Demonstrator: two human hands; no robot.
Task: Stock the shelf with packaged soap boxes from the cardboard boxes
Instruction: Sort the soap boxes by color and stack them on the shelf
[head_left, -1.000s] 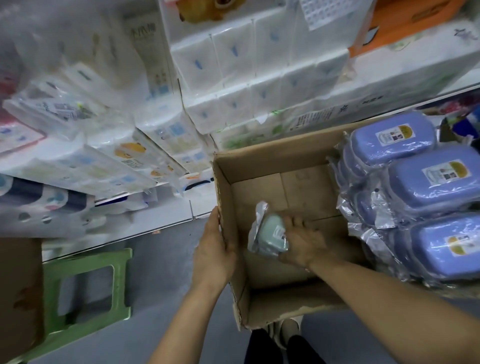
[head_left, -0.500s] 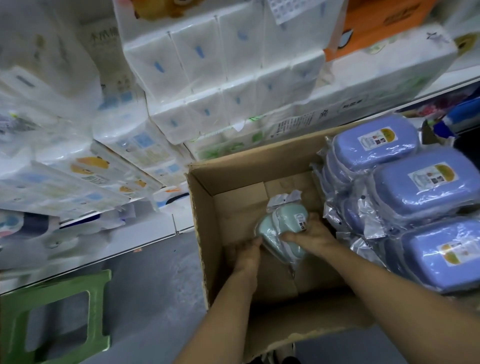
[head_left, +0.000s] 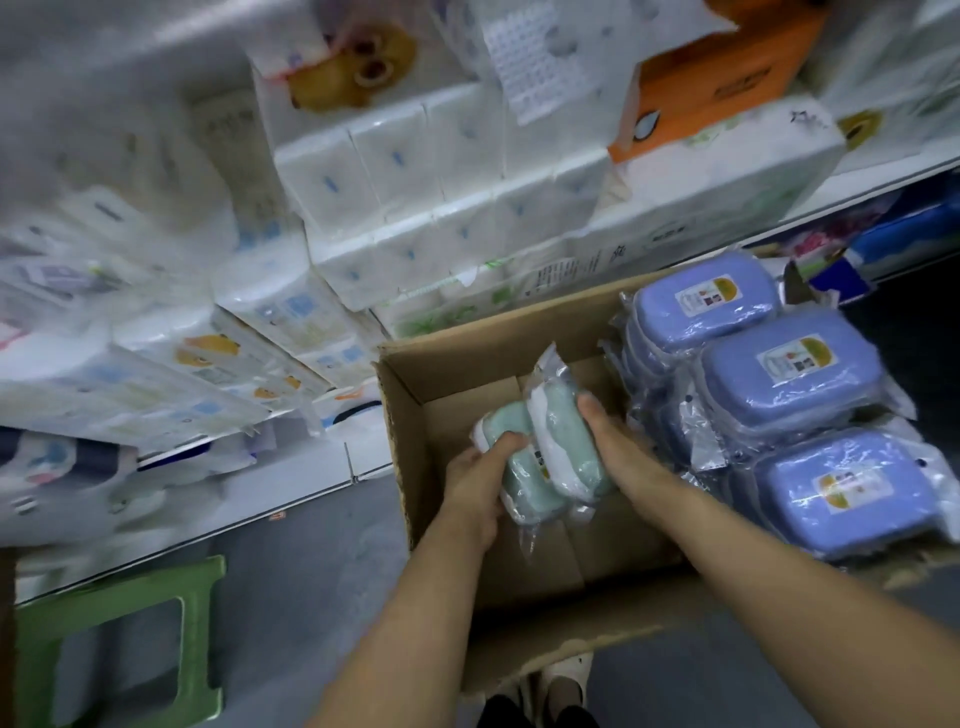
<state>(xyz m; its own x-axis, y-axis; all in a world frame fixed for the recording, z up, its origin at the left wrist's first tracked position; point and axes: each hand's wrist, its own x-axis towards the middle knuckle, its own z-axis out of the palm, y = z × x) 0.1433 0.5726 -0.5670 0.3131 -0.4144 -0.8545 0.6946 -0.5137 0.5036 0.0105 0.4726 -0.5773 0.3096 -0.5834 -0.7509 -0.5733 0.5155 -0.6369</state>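
Two pale green soap boxes (head_left: 550, 452) in clear plastic wrap are held together over the open cardboard box (head_left: 410, 415). My left hand (head_left: 480, 480) grips the left one from its near side, fingers curled over its edge. My right hand (head_left: 615, 447) presses against the right one, thumb along its far end. Several purple soap boxes (head_left: 784, 374) in plastic wrap are stacked on the right side of the cardboard box. The shelf (head_left: 291, 473) runs behind the box, packed with white tissue packs (head_left: 431, 197).
A green plastic stool (head_left: 119, 649) stands on the grey floor at lower left. An orange carton (head_left: 717, 83) sits high on the shelf at upper right. My shoes (head_left: 561, 680) show below the box's near flap.
My left hand left the box's outer wall, reached inside and took hold of a green soap box. Both hands lifted the green packs higher in the box. The view shifted left.
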